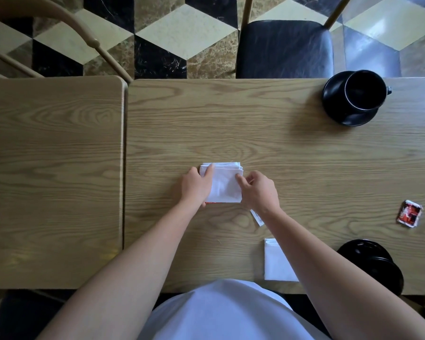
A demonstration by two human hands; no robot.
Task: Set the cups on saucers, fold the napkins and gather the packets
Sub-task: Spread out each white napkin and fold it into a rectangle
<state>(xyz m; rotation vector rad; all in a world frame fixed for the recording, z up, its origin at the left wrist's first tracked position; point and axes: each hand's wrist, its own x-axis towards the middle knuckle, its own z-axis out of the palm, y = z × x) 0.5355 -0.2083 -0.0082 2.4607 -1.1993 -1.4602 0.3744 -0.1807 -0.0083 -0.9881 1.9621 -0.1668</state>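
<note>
A folded white napkin (225,184) lies mid-table. My left hand (194,186) presses its left edge and my right hand (258,190) pinches its right edge. A red strip of a packet (210,203) peeks from under the napkin's near edge, and another packet (257,218) pokes out beneath my right wrist. A red packet (409,214) lies alone at the right. A second folded napkin (276,262) rests near the front edge. One black cup (363,90) stands on a black saucer (341,114) at the far right. A second black cup (368,253) sits at the near right, partly hidden by my arm.
The wooden table (280,148) abuts a second table (52,168) on the left, with a narrow gap between them. A black-cushioned chair (285,49) stands beyond the far edge and a wooden chair (59,23) at the far left.
</note>
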